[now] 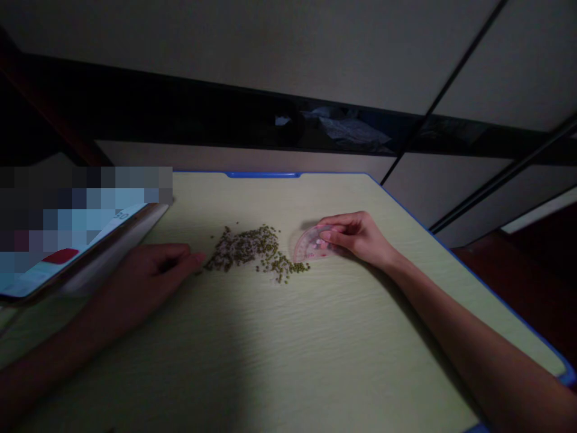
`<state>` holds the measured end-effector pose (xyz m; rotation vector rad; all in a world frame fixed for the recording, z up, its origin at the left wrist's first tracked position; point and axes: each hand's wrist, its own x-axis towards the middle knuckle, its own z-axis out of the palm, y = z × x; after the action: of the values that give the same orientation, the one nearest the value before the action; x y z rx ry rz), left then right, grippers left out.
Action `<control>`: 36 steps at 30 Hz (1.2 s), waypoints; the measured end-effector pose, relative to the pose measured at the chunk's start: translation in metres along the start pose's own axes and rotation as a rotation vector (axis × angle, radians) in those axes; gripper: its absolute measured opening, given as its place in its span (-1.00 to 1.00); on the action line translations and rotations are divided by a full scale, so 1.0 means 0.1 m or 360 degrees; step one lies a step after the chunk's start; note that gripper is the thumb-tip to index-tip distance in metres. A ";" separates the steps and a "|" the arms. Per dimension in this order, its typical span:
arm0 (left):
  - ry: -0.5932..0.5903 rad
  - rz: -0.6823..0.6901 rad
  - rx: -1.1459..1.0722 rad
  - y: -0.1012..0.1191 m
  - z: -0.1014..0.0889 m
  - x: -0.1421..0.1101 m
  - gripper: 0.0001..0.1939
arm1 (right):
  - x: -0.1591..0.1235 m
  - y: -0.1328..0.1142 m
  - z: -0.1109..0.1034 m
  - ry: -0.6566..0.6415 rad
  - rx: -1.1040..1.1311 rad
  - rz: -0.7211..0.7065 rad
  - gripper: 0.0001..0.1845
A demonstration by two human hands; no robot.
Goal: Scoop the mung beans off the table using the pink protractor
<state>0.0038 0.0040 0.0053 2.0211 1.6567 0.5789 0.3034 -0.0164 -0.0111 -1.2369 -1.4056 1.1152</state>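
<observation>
We have a loose spread of small beans (246,245), mung beans by the look of them, lying near the middle of the pale table (288,361). Our right hand (356,237) pinches a pink, see-through protractor (309,243) between thumb and fingers, its curved edge facing the beans and its near corner right by the rightmost ones; we cannot tell whether it touches them. Our left hand (155,264) is loosely curled, thumb and forefinger close together at the left fringe of the beans; we cannot tell whether anything sits between their tips.

As for how far we have got, we would judge it early. Most of the beans lie in one uneven patch, darker and denser to the left, with pale bits showing among them. Only a thin, greener trail reaches out on the right toward the protractor, and it joins the main patch rather than standing apart. A few strays lie beyond the far and left edges. No separate heap shows on the table, so nearly the whole spread seems left to deal with.

On the left, a phone (97,237) with a lit screen stands tilted beside our left hand.
</observation>
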 end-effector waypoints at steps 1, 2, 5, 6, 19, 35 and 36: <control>-0.0013 -0.0014 0.0008 0.00 0.00 0.00 -0.59 | 0.00 0.00 0.00 0.0000 0.0003 0.0007 -0.78; -0.0029 -0.0027 0.0024 0.00 0.00 0.00 -0.59 | -0.01 -0.01 0.00 0.0003 0.0001 0.0013 -0.78; -0.0056 -0.0040 0.0037 0.00 0.00 0.00 -0.58 | -0.01 -0.02 0.02 0.0017 -0.0010 0.0016 -0.78; -0.0053 -0.0051 0.0035 0.00 0.00 0.00 -0.58 | -0.01 -0.02 0.02 0.0021 -0.0021 0.0010 -0.78; -0.0067 -0.0070 0.0114 -0.02 0.00 0.00 -0.59 | -0.02 -0.02 0.06 -0.0023 -0.0078 -0.0046 -0.72; -0.0088 -0.0087 0.0091 -0.01 -0.01 0.00 -0.58 | -0.03 0.00 0.03 -0.0076 -0.0128 -0.0070 -0.78; -0.0086 -0.0084 0.0090 -0.01 -0.01 -0.01 -0.58 | -0.03 0.01 0.03 -0.0077 -0.0136 -0.0074 -0.78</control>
<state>0.0022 0.0037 0.0053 2.0079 1.7063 0.4599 0.3008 -0.0197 -0.0124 -1.2379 -1.5249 1.0694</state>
